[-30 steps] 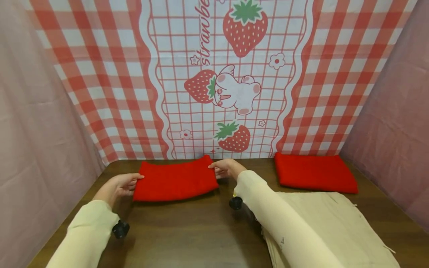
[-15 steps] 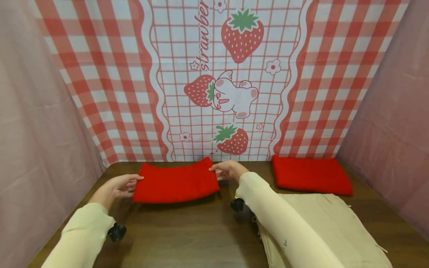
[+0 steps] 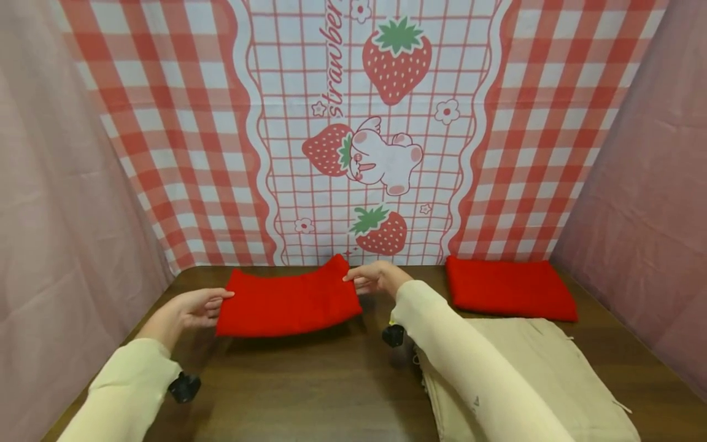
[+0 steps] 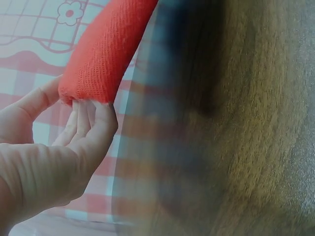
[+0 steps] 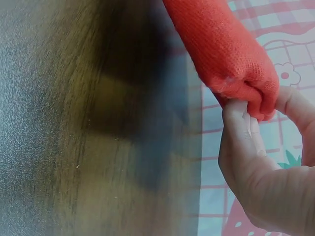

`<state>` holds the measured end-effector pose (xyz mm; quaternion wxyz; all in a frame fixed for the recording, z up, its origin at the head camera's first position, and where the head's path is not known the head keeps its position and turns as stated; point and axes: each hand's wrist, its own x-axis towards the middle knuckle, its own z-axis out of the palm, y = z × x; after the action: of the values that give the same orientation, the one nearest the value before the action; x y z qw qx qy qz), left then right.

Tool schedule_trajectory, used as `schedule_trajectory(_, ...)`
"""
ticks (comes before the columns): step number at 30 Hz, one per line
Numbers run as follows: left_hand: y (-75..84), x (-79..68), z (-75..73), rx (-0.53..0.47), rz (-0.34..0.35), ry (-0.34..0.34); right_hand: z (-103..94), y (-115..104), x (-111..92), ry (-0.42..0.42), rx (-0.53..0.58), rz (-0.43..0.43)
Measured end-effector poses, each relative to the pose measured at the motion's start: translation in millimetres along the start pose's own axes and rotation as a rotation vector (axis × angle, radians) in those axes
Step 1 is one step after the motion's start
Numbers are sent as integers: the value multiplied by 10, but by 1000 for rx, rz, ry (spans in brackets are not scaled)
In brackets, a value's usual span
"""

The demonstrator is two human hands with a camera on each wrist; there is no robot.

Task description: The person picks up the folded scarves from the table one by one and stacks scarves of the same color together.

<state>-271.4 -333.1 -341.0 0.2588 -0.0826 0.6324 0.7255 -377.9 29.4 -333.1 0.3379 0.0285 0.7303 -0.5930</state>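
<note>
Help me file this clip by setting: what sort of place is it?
Probably a curtained-off tabletop booth, though the wider room is out of view: a wood-grain table, a strawberry-print cloth hanging behind it, and plain pink drapes on both sides.

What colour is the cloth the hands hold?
Red; the head view shows the held cloth best.

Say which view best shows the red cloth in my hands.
The head view: it shows the red cloth end to end between your left hand and right hand. Each wrist view shows only one end, close-up.
</note>
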Motion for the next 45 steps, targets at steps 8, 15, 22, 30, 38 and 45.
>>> schedule_trajectory(8, 73, -32, 4, -18, 29, -13, 14, -110, -111, 10, -8, -28)
schedule_trajectory(15, 112, -121, -34, 1, 52, -33, 56, -173, -162, -1, 11, -31)
schedule_trajectory(22, 130, -177, -18, 19, 65, -12, 64, -188, -212, -22, 23, -29)
schedule_trajectory(30, 104, -200, 50, 35, 73, 1, 41, -151, -298, -22, 34, -16)
schedule_trajectory(38, 129, -220, 111, 101, 89, 17, -5, -137, -384, -29, 60, -12)
schedule_trajectory(45, 145, -253, 158, 92, 88, -7, -44, -118, -466, -60, 47, -13)
